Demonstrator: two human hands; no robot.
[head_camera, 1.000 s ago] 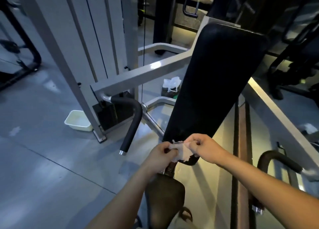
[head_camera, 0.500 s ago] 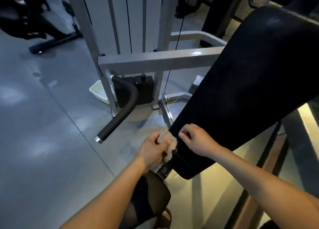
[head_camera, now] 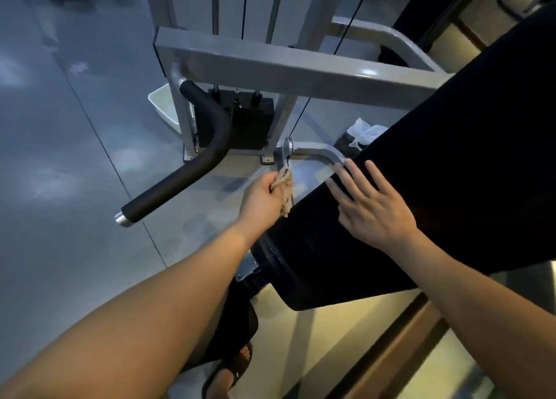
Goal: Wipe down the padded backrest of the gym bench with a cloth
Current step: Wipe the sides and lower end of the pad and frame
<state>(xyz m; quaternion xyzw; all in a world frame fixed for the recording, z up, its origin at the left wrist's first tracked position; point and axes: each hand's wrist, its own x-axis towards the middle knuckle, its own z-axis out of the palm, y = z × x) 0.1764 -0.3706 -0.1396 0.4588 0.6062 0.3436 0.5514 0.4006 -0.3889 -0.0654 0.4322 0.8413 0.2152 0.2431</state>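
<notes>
Our left hand [head_camera: 263, 198] grips the bunched cloth [head_camera: 285, 189] at the nine-o'clock edge of the backrest [head_camera: 457, 169]; our right hand [head_camera: 374, 210] lies flat on it, fingers straight. We should open the cloth (a wad cleans little) and stroke toward one o'clock.

Dim, wide-angle view; glare on the floor [head_camera: 75, 169], edges warped.

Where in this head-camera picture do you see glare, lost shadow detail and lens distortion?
Head view: glare glints on the grey metal crossbar and the glossy grey floor; the black padded backrest is too dark to show surface detail; the wide-angle lens swells both forearms near the bottom edge; the beige crumpled cloth in the left hand looks soft.
</notes>
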